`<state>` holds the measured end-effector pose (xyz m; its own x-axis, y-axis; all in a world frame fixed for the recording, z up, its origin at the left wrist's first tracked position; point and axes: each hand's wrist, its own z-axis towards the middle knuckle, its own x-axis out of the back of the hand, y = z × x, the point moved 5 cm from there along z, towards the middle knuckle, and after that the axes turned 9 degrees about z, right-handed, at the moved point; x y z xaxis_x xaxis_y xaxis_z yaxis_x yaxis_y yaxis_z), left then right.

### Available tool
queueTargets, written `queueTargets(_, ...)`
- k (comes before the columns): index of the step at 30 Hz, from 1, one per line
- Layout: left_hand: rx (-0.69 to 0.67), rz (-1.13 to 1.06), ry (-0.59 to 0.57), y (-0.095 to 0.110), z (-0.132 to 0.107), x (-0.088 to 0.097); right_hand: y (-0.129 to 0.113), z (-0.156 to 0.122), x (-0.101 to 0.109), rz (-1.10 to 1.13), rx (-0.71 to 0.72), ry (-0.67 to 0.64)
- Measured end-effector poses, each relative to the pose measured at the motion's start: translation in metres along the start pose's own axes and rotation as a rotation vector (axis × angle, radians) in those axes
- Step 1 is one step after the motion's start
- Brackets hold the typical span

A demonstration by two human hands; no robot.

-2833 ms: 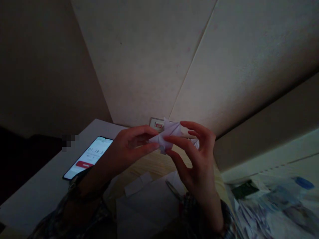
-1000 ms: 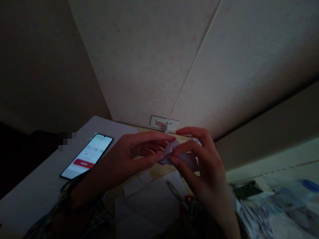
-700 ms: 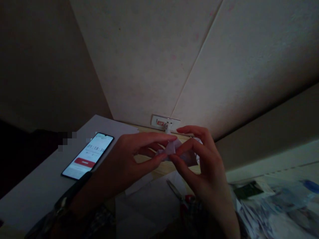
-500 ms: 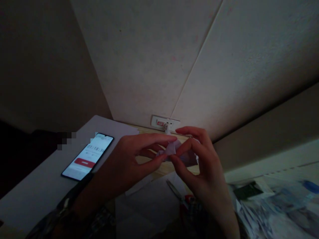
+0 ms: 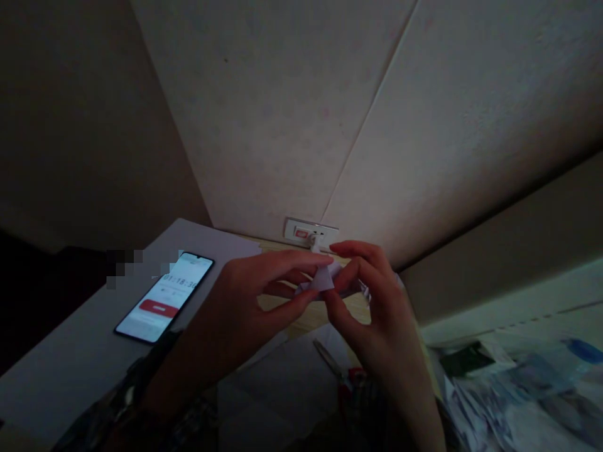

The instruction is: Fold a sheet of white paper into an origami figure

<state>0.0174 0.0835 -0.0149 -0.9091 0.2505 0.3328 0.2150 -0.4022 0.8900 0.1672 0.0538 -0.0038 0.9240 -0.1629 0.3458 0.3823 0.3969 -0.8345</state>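
Observation:
A small folded piece of white paper (image 5: 324,280) is held in the air between both hands, in front of the wall. My left hand (image 5: 249,301) pinches its left side between thumb and forefinger. My right hand (image 5: 372,307) pinches its right side, and its fingers hide most of the paper. The room is dim.
A lit phone (image 5: 162,298) showing a timer lies on the grey table (image 5: 70,358) at the left. Scissors (image 5: 336,367) and white paper sheets (image 5: 277,389) lie below the hands. A wall socket (image 5: 308,232) sits behind them. Clutter with a blue-capped bottle (image 5: 577,348) lies at the right.
The paper shape, held higher and spread open before, has come down and been squeezed smaller between the fingers. My right fingers have closed further over it.

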Motion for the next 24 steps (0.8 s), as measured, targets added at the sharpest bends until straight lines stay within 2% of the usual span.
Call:
queueTargets(9, 0.015, 0.085, 0.025, 0.0047, -0.0006, 0.001, 0.0057, -0.0016, 0.0067, -0.043, 0.009, -0.067)
queueTargets(24, 0.015, 0.113, 0.02, 0.007, -0.004, -0.0053, -0.001, -0.0046, 0.006, -0.14, -0.002, -0.004)
